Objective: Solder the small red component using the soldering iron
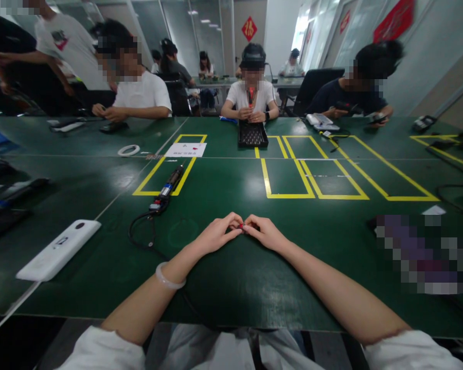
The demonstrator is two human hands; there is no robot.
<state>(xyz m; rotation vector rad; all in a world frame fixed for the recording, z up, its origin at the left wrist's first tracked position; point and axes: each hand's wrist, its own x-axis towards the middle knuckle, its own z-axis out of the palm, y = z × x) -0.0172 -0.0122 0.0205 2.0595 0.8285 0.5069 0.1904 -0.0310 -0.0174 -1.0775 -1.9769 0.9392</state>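
Note:
My left hand (223, 232) and my right hand (263, 231) meet over the green table (278, 282), fingertips almost touching. Pinched between them is a tiny red piece (241, 226), too small to name and partly covered by the fingers. Both hands are closed on it. A pale bangle (170, 276) circles my left wrist. To the left, beyond my left hand, lies an electric screwdriver (165, 190) with a dark body and a blue band, its black cable curling back toward me.
Yellow tape outlines (289, 195) mark the table. A white power strip (59, 249) lies at left, a paper sheet (187, 149) and a tape roll (128, 150) farther back. Across sits a person (250, 92) behind a black tray (252, 134). A blurred-out object (420, 252) lies at right.

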